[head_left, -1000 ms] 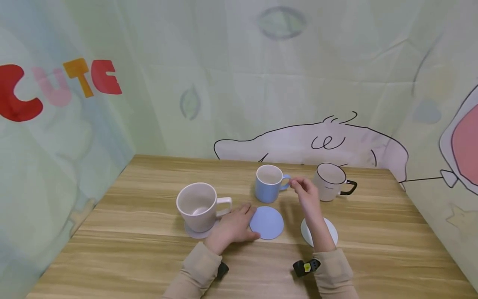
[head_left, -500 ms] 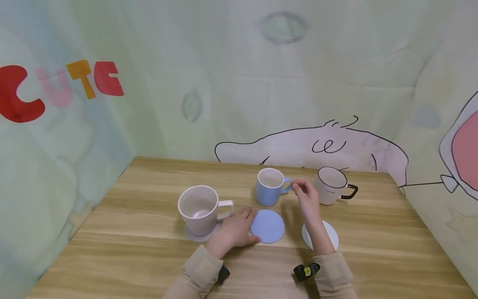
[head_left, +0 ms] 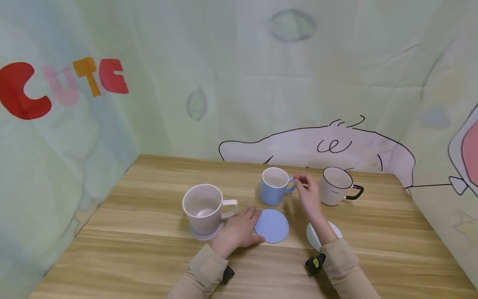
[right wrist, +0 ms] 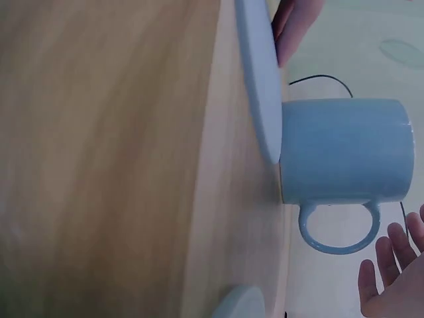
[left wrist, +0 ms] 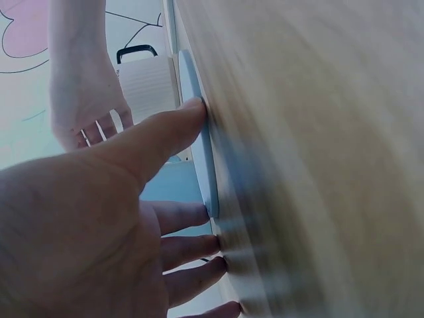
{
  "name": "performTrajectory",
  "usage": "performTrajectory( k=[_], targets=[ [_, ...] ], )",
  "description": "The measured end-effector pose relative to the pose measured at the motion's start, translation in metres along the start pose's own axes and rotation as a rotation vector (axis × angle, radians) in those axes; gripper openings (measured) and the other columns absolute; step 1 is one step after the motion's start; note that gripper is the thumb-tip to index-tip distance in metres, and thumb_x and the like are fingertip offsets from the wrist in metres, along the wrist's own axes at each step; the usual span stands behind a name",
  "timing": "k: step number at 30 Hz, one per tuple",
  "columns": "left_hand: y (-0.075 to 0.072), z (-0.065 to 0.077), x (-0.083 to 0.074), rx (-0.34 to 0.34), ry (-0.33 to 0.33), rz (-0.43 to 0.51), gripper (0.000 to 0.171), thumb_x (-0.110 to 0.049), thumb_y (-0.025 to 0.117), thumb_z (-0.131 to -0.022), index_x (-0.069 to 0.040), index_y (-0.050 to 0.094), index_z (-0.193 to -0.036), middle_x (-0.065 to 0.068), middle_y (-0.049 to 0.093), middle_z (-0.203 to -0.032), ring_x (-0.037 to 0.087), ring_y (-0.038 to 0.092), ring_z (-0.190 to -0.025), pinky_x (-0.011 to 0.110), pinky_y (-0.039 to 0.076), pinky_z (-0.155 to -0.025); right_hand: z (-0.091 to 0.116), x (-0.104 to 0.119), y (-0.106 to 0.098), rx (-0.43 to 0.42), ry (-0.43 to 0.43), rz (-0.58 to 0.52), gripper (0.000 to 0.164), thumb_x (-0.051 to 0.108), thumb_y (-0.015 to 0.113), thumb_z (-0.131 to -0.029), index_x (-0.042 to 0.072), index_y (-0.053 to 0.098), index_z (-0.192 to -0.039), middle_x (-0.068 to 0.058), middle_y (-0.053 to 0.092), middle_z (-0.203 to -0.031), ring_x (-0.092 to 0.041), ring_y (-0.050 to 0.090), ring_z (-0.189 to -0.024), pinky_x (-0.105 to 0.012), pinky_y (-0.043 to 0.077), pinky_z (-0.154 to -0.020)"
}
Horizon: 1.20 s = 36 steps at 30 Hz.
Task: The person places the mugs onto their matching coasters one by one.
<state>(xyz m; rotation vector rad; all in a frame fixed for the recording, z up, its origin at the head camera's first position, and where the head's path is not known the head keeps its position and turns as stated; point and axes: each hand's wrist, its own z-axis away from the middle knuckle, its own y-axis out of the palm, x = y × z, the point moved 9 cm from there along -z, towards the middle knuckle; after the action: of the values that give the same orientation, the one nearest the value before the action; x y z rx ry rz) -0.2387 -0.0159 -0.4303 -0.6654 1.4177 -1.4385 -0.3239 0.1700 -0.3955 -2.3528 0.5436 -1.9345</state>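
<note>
A light-blue mug (head_left: 271, 192) stands upright behind a round blue coaster (head_left: 271, 226). My left hand (head_left: 239, 228) rests on the table at the coaster's left side, fingers extended. In the left wrist view its thumb touches the edge of the coaster (left wrist: 199, 146), with the index fingertip close to the rim. My right hand (head_left: 308, 193) is beside the mug's handle, thumb and index nearest to it in the head view. From the right wrist, a small gap shows between the visible fingers (right wrist: 385, 255) and the handle (right wrist: 341, 248).
A larger pale mug (head_left: 203, 209) sits on a lilac coaster (head_left: 201, 236), left of my left hand. Behind my right hand stands a white mug (head_left: 334, 189) with black rim and handle. My right forearm passes over a white coaster (head_left: 313, 236). A printed curtain borders the table.
The head view has shifted slightly. My right forearm has swung a little to the right; both hands keep their places beside the coaster and the mug handle.
</note>
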Motion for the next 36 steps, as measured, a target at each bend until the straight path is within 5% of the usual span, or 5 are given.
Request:
performTrajectory(
  k=[11,25,36],
  targets=[
    [-0.002,0.001,-0.002,0.009,-0.004,-0.039,0.079,-0.048,0.066,-0.085,-0.006,0.04,-0.146,0.014,0.036,-0.154,0.028,0.034,-0.144,0.044,0.035,-0.114,-0.018,-0.006,0.006,0.041,-0.021,0.071,0.021,0.006,0.053,-0.094,-0.005,0.06,-0.111,-0.022,0.061,-0.112,-0.015,0.051,-0.1,-0.025,0.042,-0.088],
    [0.001,0.0,-0.001,0.027,-0.017,-0.052,0.08,-0.049,0.065,-0.086,-0.007,0.037,-0.147,0.014,0.033,-0.156,0.028,0.031,-0.145,0.045,0.033,-0.115,-0.032,-0.023,0.015,0.126,0.134,-0.014,0.029,0.016,0.05,-0.098,-0.008,0.057,-0.114,-0.021,0.06,-0.115,-0.003,0.05,-0.091,-0.022,0.037,-0.088],
    [0.002,-0.001,-0.002,0.043,-0.021,-0.051,0.08,-0.049,0.064,-0.086,-0.007,0.036,-0.148,0.013,0.032,-0.157,0.027,0.03,-0.146,0.045,0.034,-0.115,-0.039,-0.033,0.02,0.106,0.173,-0.038,0.03,0.016,0.054,-0.096,-0.01,0.059,-0.111,0.006,0.063,-0.086,-0.002,0.052,-0.082,-0.027,0.04,-0.089]
  ],
)
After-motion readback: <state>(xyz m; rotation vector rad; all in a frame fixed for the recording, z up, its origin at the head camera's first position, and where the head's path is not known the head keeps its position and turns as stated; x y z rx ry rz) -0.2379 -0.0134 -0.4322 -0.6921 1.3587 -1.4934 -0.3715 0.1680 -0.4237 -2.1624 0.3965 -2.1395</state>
